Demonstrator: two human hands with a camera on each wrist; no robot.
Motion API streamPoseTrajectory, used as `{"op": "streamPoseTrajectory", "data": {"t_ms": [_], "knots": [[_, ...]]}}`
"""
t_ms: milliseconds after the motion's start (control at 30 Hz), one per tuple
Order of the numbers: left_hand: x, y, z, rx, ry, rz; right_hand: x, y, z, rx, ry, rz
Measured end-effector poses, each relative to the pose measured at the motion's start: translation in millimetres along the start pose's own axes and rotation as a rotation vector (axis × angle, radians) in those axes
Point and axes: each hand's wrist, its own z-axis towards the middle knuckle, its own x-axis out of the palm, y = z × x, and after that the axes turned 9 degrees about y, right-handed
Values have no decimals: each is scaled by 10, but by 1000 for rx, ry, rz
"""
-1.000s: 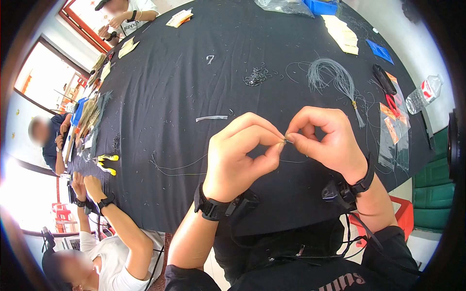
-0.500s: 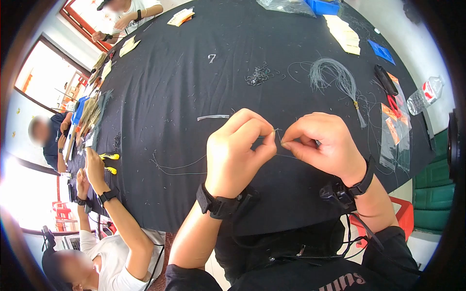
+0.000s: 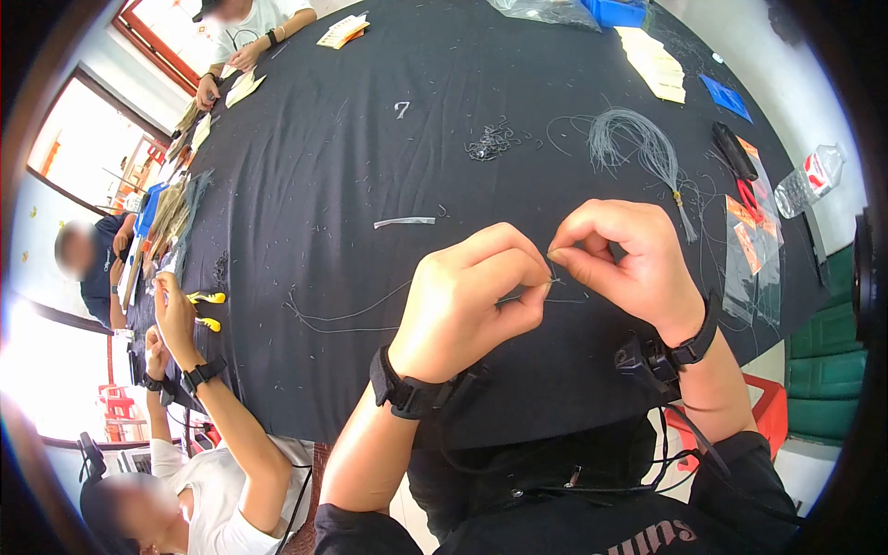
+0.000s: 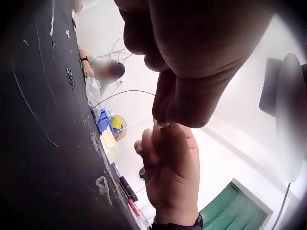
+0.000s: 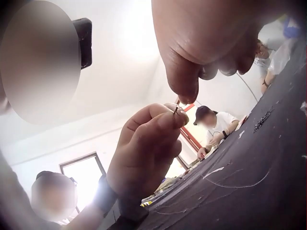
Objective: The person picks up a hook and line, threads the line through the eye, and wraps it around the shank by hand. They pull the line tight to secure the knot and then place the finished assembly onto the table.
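My left hand (image 3: 476, 287) pinches a small dark fishing hook (image 5: 176, 111) between thumb and forefinger, its tip poking past the fingertips in the right wrist view. Close by on the right, my right hand (image 3: 629, 264) has thumb and forefinger pressed together on thin fishing line, most of which the fingers hide. A loop of pale fishing line (image 3: 356, 319) trails over the black cloth to the left of my left hand. In the left wrist view, the fingertips of both hands overlap.
On the black-clothed table (image 3: 305, 213) lie a pile of hooks (image 3: 495, 141), a tied bundle of line (image 3: 638, 139) and a short clear strip (image 3: 404, 221). Red-handled scissors (image 3: 747, 199) lie at right, yellow pliers (image 3: 211, 298) at left. Other people sit around the edge.
The hands drew apart slightly with line between them, then came close again. My left hand has shifted a little right; my right hand dipped and rose back.
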Motion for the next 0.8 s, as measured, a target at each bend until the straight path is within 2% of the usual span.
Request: {"op": "streamPoseTrajectory", "data": {"t_ms": [167,400,567,700,800], "knots": [[-9,-15,11,8,-60,-54,7,11,-7,52,5,47],[-53,-42,34,-22,-203,36,25,64,-7,78,33,54],[8,41,28,-17,-244,85,85,61,4,-26,66,-28],[10,45,1,-75,-119,129,94,-1,37,-185,67,-134],[9,38,-6,-68,-38,115,42,21,41,-148,64,-131]]}}
